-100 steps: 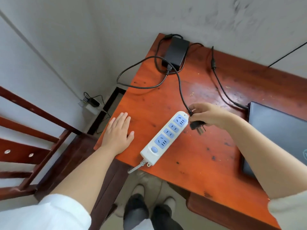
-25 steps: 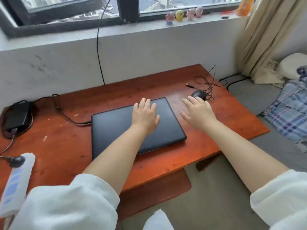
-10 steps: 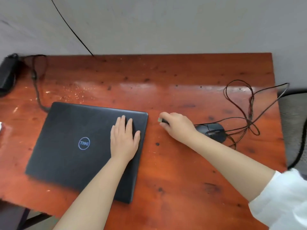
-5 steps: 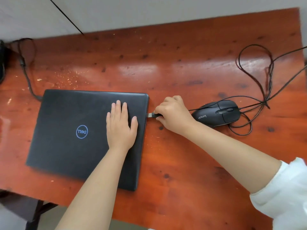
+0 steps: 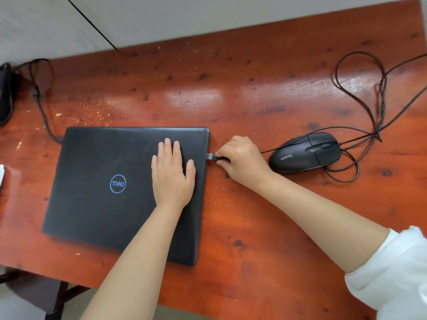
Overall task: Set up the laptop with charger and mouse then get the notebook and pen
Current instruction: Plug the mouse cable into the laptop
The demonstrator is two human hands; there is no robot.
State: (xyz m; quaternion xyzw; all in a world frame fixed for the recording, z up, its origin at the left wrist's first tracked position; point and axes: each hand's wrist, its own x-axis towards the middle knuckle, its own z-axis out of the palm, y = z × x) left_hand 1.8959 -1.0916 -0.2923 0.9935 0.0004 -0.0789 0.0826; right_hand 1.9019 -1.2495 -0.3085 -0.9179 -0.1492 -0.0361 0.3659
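The closed laptop [image 5: 124,188] lies on the worktop [image 5: 254,100]. The left hand [image 5: 172,172] rests flat on its lid, grip apart. The right hand [image 5: 242,160], grip clamped on the USB plug [image 5: 211,156], holds it at the laptop's right edge; the mouse [image 5: 305,152] sits just right.

A glossy reddish-brown wooden table [image 5: 265,100] with dark knots and pale scratches on its top fills most of the view, its far edge against a pale grey wall [image 5: 208,15]. A thin black wire [image 5: 92,21] runs slantwise down that wall toward the table's far edge. At the table's left edge a small white object [image 5: 1,174] shows, cut off and hard to identify.
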